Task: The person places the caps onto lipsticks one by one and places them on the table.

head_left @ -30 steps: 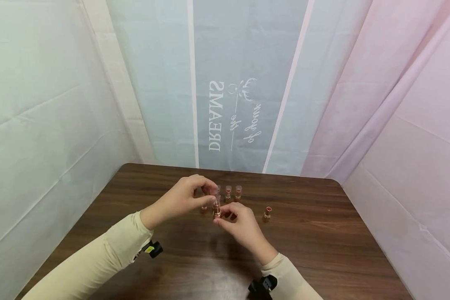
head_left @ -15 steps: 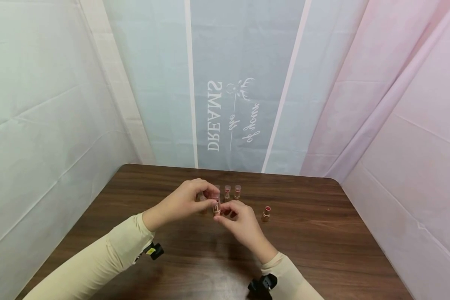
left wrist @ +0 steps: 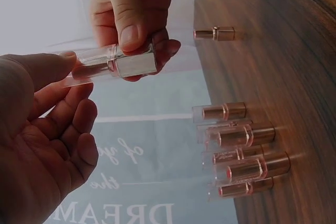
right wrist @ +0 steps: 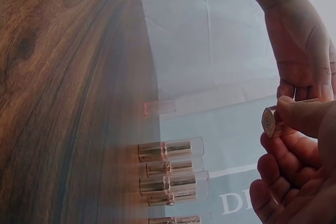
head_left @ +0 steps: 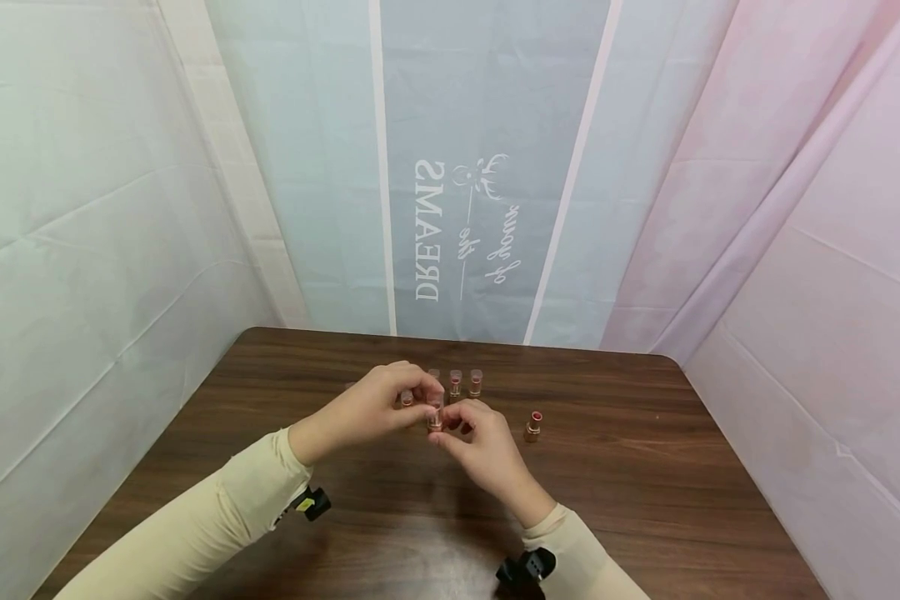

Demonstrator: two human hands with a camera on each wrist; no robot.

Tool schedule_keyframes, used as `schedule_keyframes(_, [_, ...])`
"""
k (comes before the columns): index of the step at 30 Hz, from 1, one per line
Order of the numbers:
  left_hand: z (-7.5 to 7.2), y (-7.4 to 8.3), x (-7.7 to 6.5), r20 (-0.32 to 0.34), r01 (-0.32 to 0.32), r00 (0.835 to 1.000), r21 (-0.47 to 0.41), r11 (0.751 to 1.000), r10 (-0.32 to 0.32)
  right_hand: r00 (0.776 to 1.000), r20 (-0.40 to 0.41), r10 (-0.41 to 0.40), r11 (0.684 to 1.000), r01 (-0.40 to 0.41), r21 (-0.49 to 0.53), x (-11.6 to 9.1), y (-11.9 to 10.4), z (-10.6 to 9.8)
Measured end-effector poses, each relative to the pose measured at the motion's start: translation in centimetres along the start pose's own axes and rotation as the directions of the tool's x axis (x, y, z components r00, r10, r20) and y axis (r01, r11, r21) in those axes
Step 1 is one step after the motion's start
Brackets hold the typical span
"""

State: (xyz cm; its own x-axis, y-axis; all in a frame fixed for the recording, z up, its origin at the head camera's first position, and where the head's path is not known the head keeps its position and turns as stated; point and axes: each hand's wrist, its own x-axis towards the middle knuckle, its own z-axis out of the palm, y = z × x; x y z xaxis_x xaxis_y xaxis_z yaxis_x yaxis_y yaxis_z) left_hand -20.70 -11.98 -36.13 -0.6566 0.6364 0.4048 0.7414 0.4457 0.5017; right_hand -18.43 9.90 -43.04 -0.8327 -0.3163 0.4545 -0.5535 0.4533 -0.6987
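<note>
Between both hands is a rose-gold lipstick [left wrist: 137,64] with a clear cap [left wrist: 97,60] over its upper part. My left hand [head_left: 382,404] pinches the cap between thumb and fingers. The base is pinched from the other side by my right hand [head_left: 487,437], whose thumb lies along the metal in the left wrist view. In the right wrist view, the base's round bottom end faces the camera. An uncapped red lipstick [head_left: 534,427] stands alone to the right of the hands.
Several capped lipsticks [left wrist: 247,170] stand upright close together just beyond the hands. A loose pinkish clear cap [right wrist: 160,107] stands left of them. Dark wood table [head_left: 607,483] lies underneath, with a printed curtain [head_left: 495,100] behind its far edge.
The left hand has come down slightly with the cap, so the cap now sits lower over the lipstick. The right hand has stayed almost still.
</note>
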Motion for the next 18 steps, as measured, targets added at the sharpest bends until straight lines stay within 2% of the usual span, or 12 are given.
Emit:
schedule_keyframes(4, [0.2, -0.1, -0.2, -0.005, 0.013, 1.0, 0.019, 1.0, -0.013, 0.999, 0.034, 0.001, 1.0, -0.001, -0.002, 0.2, 0.3, 0.1])
schedule_keyframes(9, [0.3, -0.4, -0.6, -0.016, 0.035, 0.999, 0.017, 0.999, -0.035, 0.997, 0.062, 0.046, 0.999, -0.047, 0.016, 0.7, 1.1, -0.1])
schedule_keyframes(18, [-0.2, -2.0, -1.9, -0.044, 0.121, 0.992, 0.019, 0.992, -0.12, 0.987, 0.008, 0.158, 0.985, -0.157, -0.068, 2.5, 2.5, -1.3])
